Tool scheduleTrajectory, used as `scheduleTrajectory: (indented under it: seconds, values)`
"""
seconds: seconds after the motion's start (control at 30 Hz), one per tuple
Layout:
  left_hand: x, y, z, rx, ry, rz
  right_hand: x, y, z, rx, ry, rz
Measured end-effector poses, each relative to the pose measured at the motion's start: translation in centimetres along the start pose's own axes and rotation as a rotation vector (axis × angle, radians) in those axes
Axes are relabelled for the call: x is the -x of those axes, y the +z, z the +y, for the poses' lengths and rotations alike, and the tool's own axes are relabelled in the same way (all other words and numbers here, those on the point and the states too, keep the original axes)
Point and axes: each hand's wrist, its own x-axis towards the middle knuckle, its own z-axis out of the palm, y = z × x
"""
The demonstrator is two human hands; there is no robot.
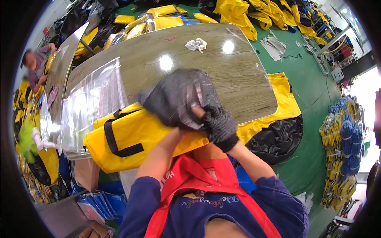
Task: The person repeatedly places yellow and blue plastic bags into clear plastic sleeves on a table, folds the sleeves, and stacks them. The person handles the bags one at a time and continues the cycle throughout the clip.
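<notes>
The right hand point(219, 127) wears a dark mesh glove with the fingertips bare. Its fingers are curled shut on the lower right edge of a dark mesh bag point(178, 99), and one bare fingertip point(197, 111) presses into the fabric.

The left hand is hidden. Only the left forearm point(160, 152) shows, rising from the lower edge and ending under the dark mesh bag, so whether those fingers are open or closed cannot be told.

The dark mesh bag is blurred and bunched into a rounded lump, and its true shape is hard to make out. It is held up over the near edge of a grey wood-grain table point(222, 75), just above a long yellow bag point(131, 137) with black straps that lies across that edge, partly covered by the arms.

Left of the yellow bag, a stack of clear plastic sleeves point(93, 103) lies on the table, glare washing out its detail. A crumpled white cloth point(196, 44) sits near the far edge.

A black bag point(278, 139) lies on the green floor point(313, 99), partly tucked under the table. More yellow bags point(246, 14) are heaped beyond the table, cut off at the top. At far left another person point(35, 65) is visible, small and distorted.
</notes>
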Motion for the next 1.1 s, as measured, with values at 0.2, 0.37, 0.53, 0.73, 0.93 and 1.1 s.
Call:
scheduleTrajectory:
  seconds: [0.2,0.37,0.53,0.73,0.93,1.1]
  values:
    - [11.4,-16.8,0.4,-0.895,0.039,0.122,-0.4,3.0,-0.9,0.173,-0.085,-0.108]
    - [23.4,-25.0,-0.7,-1.236,-0.268,0.471,-1.9,3.8,-1.2,0.436,-0.23,-0.157]
    - [35.6,-20.5,-11.2,-0.506,-0.357,1.02,-5.2,4.7,-7.1,0.169,-0.109,-0.374]
    - [34.1,-19.9,-2.7,1.156,-0.371,0.676,-7.2,11.6,-8.2,0.185,-0.02,-0.16]
    - [33.2,-21.2,4.7,1.125,-0.29,0.623,-4.5,14.0,-11.4,0.02,-0.102,-0.037]
    - [20.2,-18.0,10.8,0.752,0.05,0.608,-3.5,15.4,-9.9,-0.069,0.043,0.018]
